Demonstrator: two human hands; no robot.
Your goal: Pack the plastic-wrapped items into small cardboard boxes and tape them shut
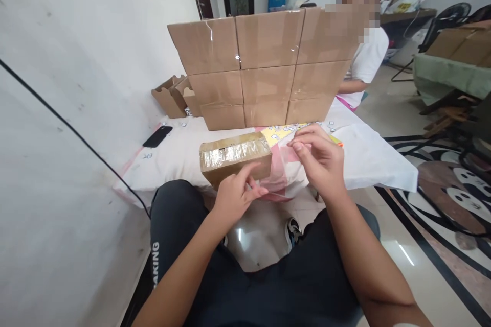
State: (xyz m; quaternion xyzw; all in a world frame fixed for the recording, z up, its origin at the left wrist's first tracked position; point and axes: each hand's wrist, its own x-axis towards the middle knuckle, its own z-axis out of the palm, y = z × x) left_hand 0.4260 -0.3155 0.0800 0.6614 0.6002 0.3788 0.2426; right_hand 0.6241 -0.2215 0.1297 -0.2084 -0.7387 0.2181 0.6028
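Observation:
A small brown cardboard box [255,142] sits at the near edge of the cloth-covered table, its top covered with shiny clear tape. My left hand [236,194] is at the box's front side, index finger stretched out along it and thumb apart; no object shows in its fingers. To the right of the box, my right hand [322,161] is raised over the cloth with thumb and fingertips pinched together. Whatever that pinch holds, if anything, is too small to make out. A yellow patterned piece [273,134] lies behind the box, and an orange-green item [337,141] shows partly behind my right hand.
A tall wall of taped cardboard boxes [268,46] stands across the table [372,148]. Left of it are open cardboard boxes [169,99] and a black phone [157,136]. Behind the wall sits another person [370,56]. A black cable [72,135] runs along the left wall.

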